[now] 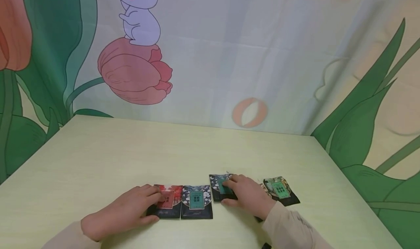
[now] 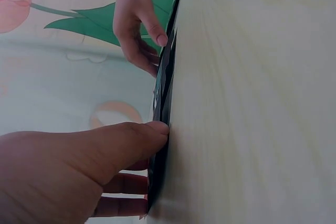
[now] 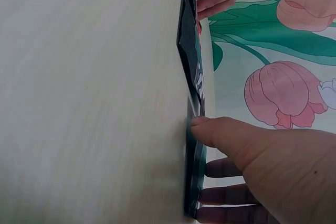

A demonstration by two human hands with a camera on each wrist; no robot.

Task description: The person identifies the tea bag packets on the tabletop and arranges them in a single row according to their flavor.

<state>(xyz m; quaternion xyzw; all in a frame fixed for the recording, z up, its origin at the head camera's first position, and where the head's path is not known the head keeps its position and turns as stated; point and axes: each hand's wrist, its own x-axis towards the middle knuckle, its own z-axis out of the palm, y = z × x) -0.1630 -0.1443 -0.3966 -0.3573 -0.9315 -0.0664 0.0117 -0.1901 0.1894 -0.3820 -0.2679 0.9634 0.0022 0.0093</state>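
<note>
Head view lets us see the left hand (image 1: 131,206) resting on a red packet (image 1: 173,204), its thumb at the near edge and its fingers fairly straight, set wide of the thumb. Just beside that packet, on the table (image 1: 131,150), lies a flowered packet (image 1: 197,205). We find the right hand (image 1: 250,195) on a blue packet (image 1: 217,187), thumb and straight fingers likewise wide apart. Right of that hand lies a green packet (image 1: 281,190).
</note>
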